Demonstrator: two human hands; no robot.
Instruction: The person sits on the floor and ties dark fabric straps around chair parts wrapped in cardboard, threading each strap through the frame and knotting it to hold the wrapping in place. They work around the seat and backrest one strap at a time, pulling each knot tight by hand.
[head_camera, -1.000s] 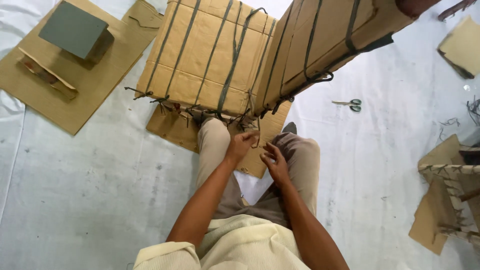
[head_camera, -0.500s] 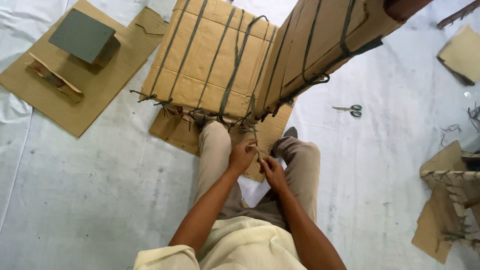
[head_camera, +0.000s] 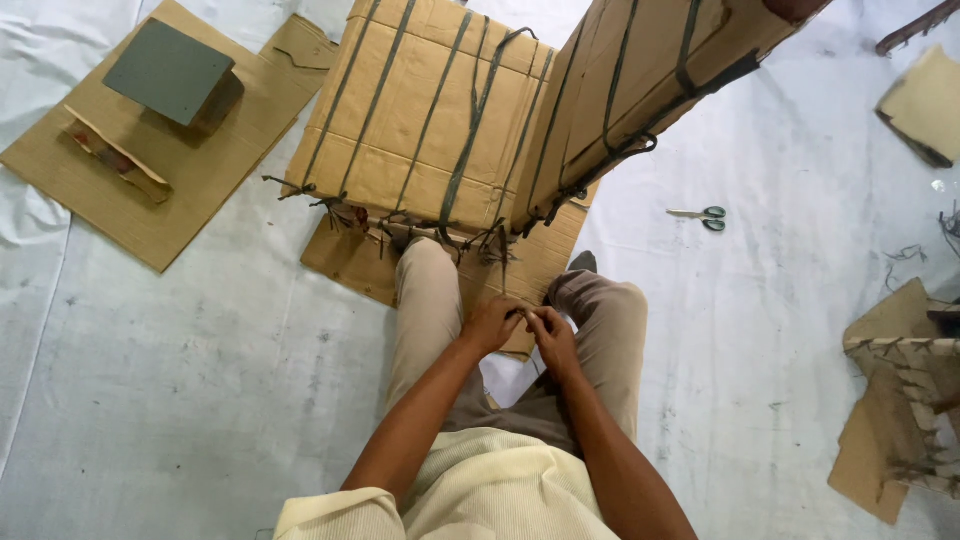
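The left hand (head_camera: 492, 323) and right hand (head_camera: 551, 333) meet fingertip to fingertip between the knees, fingers pinched together on something too small to make out. Just beyond them stands the cardboard-wrapped bundle (head_camera: 430, 110), bound with dark straps (head_camera: 470, 140); scissors (head_camera: 700, 214) lie well to the right on the white floor sheet (head_camera: 200, 400)

Big cardboard-wrapped bundle (head_camera: 430, 120), bound lengthwise with dark green straps (head_camera: 470, 130), tilted up off white floor sheet, near end resting on flat cardboard; knotted strap tails dangling along lower edge, just above knees.
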